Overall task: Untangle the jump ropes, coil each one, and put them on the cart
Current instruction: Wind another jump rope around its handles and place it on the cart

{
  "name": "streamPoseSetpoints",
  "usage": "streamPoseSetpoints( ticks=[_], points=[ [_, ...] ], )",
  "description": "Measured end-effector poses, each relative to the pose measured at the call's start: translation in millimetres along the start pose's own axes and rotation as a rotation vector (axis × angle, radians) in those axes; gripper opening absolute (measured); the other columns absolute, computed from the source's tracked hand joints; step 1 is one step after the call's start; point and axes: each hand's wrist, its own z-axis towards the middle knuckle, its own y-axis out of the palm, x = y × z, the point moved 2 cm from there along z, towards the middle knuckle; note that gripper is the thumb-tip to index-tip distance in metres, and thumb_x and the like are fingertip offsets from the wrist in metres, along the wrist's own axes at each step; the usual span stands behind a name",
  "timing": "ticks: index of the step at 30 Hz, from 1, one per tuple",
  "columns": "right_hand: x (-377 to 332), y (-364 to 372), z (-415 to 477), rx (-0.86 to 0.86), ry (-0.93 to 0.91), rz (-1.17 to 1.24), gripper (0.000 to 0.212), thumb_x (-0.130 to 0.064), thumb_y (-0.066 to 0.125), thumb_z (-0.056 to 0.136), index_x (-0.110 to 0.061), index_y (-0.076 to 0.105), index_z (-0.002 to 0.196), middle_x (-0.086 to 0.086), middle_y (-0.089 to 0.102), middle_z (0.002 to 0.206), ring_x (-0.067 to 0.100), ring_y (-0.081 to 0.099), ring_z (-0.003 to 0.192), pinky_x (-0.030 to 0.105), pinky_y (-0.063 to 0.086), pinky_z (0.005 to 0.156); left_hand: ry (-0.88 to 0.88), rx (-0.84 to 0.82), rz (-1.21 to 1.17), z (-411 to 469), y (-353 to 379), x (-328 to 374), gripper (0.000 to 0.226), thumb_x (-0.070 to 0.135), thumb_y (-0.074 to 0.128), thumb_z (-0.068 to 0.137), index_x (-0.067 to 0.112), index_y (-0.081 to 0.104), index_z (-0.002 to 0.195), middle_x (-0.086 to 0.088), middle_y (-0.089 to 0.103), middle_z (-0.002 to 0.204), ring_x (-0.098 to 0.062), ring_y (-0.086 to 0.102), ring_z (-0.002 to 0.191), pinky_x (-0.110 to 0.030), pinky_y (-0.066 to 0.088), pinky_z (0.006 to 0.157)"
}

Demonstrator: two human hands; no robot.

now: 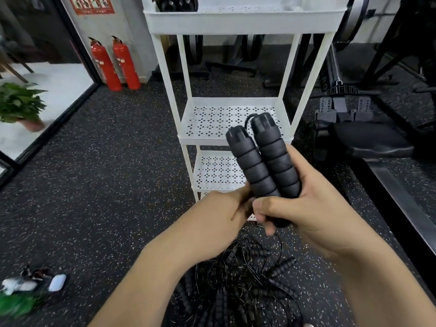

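Observation:
Two black ribbed foam jump rope handles (262,161) stand side by side, upright, in front of the white cart (233,135). My right hand (304,206) is closed around their lower ends. My left hand (224,213) is closed beside it at the base of the handles, on the rope, though the cord there is mostly hidden. A short loop of black cord joins the handle tops. Below my arms, a tangled pile of black jump ropes (238,286) with several more handles lies on the floor.
The cart has perforated shelves; its top tray (243,22) holds dark objects. Two red fire extinguishers (115,64) stand at the back left, a potted plant (18,105) at far left. Gym machines (368,128) crowd the right. Small items (35,282) lie on the floor at lower left.

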Motion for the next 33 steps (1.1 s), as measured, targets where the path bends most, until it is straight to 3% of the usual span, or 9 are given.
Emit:
streamPoseSetpoints(
  ticks=[3,9,13,17,21,26,29,31,33],
  points=[
    [0.7,-9.2,1.3,0.089,-0.001,-0.002,0.057,0.022,0.072,0.081,-0.017,0.057,0.119,0.03,0.063,0.099,0.032,0.061,0.067,0.037,0.051,0.051,-0.05,-0.081,-0.104,-5.4,-10.9,-5.2,0.023,0.044,0.053,0.109,0.036,0.062,0.089,0.013,0.059,0.067,-0.008,0.049,0.056,-0.03,0.042,0.055],
    [15.6,-30.2,6.7,0.154,0.115,-0.316,0.065,0.018,0.075,0.081,-0.029,0.058,0.123,0.007,0.073,0.087,0.025,0.062,0.062,0.043,0.053,0.055,-0.019,-0.029,-0.171,-18.6,-39.9,-7.4,0.023,0.051,0.065,0.101,0.033,0.075,0.09,0.01,0.057,0.066,-0.005,0.046,0.058,-0.021,0.036,0.058],
    [25.1,-28.1,6.7,-0.043,0.316,-0.707,0.042,0.004,0.078,0.076,-0.02,0.055,0.101,-0.001,0.07,0.08,0.02,0.064,0.056,0.04,0.056,0.05,-0.002,0.042,-0.225,-21.4,-45.0,-7.1,0.019,0.046,0.077,0.093,0.03,0.077,0.082,0.013,0.067,0.071,0.002,0.055,0.064,-0.016,0.041,0.066],
    [25.6,-7.9,-1.8,-0.41,0.504,-0.929,0.041,-0.005,0.077,0.076,-0.029,0.057,0.103,0.012,0.072,0.087,0.018,0.066,0.058,0.038,0.058,0.051,-0.003,0.028,-0.226,-17.7,-40.3,-11.5,0.018,0.047,0.086,0.082,0.031,0.079,0.08,0.015,0.072,0.074,0.004,0.059,0.068,-0.02,0.042,0.07],
    [15.1,8.3,-12.3,-0.612,0.492,-0.741,0.05,0.002,0.073,0.083,-0.035,0.06,0.113,0.007,0.068,0.087,0.013,0.064,0.064,0.031,0.058,0.056,0.025,-0.014,-0.425,-10.3,-36.6,-27.3,0.025,0.042,0.09,0.074,0.022,0.079,0.082,-0.005,0.072,0.075,-0.015,0.057,0.067,-0.025,0.044,0.064],
    [-1.4,7.5,-18.5,-0.569,0.352,-0.434,0.051,0.01,0.077,0.086,-0.031,0.061,0.113,-0.001,0.064,0.077,0.018,0.061,0.061,0.037,0.057,0.057,-0.01,-0.01,-0.684,1.7,-28.6,-48.7,0.019,0.02,0.088,0.086,0.009,0.074,0.091,-0.014,0.062,0.08,-0.017,0.056,0.067,-0.025,0.048,0.062],
    [-9.1,5.6,-17.0,-0.455,0.272,-0.259,0.058,0.016,0.077,0.087,-0.022,0.058,0.127,0.002,0.072,0.083,0.018,0.067,0.066,0.031,0.055,0.053,-0.088,0.047,-0.649,9.8,-15.8,-61.1,0.008,0.008,0.068,0.096,0.0,0.069,0.099,-0.023,0.072,0.095,-0.037,0.069,0.082,-0.054,0.06,0.082],
    [-9.3,2.0,-11.8,-0.299,0.232,-0.167,0.058,0.014,0.081,0.084,-0.008,0.053,0.13,0.023,0.071,0.092,0.023,0.068,0.068,0.033,0.055,0.051,-0.084,0.074,-0.619,9.1,-10.1,-49.7,0.017,0.008,0.062,0.103,0.0,0.064,0.088,-0.018,0.061,0.07,-0.029,0.053,0.06,-0.041,0.048,0.064],
    [-5.2,-2.3,-6.1,-0.107,0.174,-0.115,0.056,0.012,0.083,0.08,-0.004,0.054,0.126,0.034,0.067,0.1,0.026,0.067,0.066,0.034,0.053,0.05,-0.097,0.09,-0.66,8.4,-6.4,-32.9,0.03,0.017,0.053,0.111,0.016,0.064,0.083,0.004,0.043,0.055,-0.012,0.035,0.049,-0.03,0.027,0.056]
  ],
)
